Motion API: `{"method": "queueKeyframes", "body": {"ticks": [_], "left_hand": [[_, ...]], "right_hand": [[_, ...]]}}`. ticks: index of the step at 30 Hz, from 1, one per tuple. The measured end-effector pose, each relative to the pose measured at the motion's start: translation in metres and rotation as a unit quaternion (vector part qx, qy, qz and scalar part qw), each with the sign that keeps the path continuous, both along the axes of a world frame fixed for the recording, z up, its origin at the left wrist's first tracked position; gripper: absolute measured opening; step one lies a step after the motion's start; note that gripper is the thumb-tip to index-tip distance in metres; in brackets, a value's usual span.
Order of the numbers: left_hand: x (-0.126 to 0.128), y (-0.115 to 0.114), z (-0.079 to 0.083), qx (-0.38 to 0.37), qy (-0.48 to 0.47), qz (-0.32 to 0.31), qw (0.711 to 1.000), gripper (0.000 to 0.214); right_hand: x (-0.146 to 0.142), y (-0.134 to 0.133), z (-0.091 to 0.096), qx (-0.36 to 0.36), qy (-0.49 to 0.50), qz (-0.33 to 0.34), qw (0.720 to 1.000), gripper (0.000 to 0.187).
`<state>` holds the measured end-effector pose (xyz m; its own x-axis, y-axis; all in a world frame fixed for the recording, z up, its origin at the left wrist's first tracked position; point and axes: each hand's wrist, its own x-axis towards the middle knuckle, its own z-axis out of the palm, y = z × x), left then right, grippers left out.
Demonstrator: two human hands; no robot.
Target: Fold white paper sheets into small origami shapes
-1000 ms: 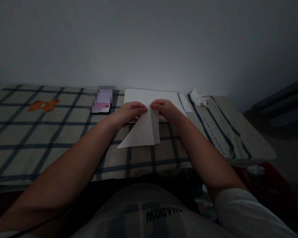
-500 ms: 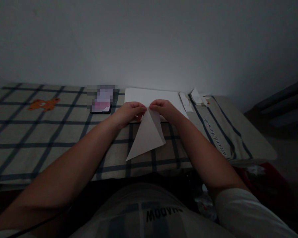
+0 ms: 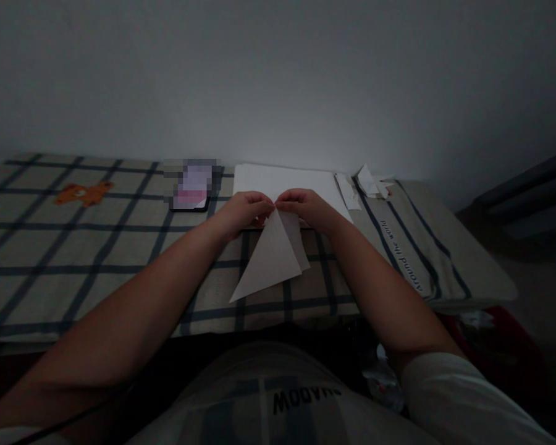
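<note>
Both hands meet at the near edge of the stack of white paper [image 3: 282,178]. The left hand [image 3: 240,213] and right hand [image 3: 309,207] pinch the tip of a folded sheet [image 3: 272,258], which lies just in front of the stack. It is already a layered, pointed triangle, so several folds look done, but the tip crease seems unfinished.

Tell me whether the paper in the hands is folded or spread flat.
Folded. The paper is a triangle with a second layer showing at its right edge; the left hand and right hand pinch its tip.
</note>
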<state>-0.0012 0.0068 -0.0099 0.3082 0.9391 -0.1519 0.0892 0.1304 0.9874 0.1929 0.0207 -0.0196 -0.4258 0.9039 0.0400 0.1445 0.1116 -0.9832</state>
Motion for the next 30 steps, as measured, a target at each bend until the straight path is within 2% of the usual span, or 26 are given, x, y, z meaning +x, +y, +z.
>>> {"method": "queueKeyframes", "body": {"ticks": [5, 12, 19, 22, 27, 30], "left_hand": [[-0.0006, 0.0015, -0.0025, -0.002, -0.004, -0.004, 1.0, 0.013], [0.0016, -0.0023, 0.002, -0.003, -0.005, 0.002, 1.0, 0.01], [0.0014, -0.003, 0.0014, 0.007, -0.002, 0.011, 1.0, 0.012], [0.0008, -0.0024, 0.0003, 0.019, -0.004, 0.005, 1.0, 0.013], [0.0, -0.001, -0.0013, 0.032, 0.013, 0.013, 0.999, 0.014], [-0.0007, 0.0003, -0.0028, 0.036, 0.007, 0.016, 0.999, 0.014]], "right_hand": [[0.0004, 0.0023, -0.0018, 0.02, -0.015, 0.005, 1.0, 0.027], [0.0007, 0.0009, -0.0011, 0.065, -0.044, 0.011, 0.997, 0.03], [-0.0017, 0.0007, -0.0009, 0.135, -0.051, -0.023, 0.989, 0.03], [-0.0017, 0.0016, -0.0019, 0.097, -0.027, -0.027, 0.995, 0.028], [-0.001, -0.0032, 0.0006, -0.06, 0.017, -0.003, 0.998, 0.03], [-0.0005, -0.0048, 0.0022, -0.075, 0.028, -0.005, 0.997, 0.03]]}}
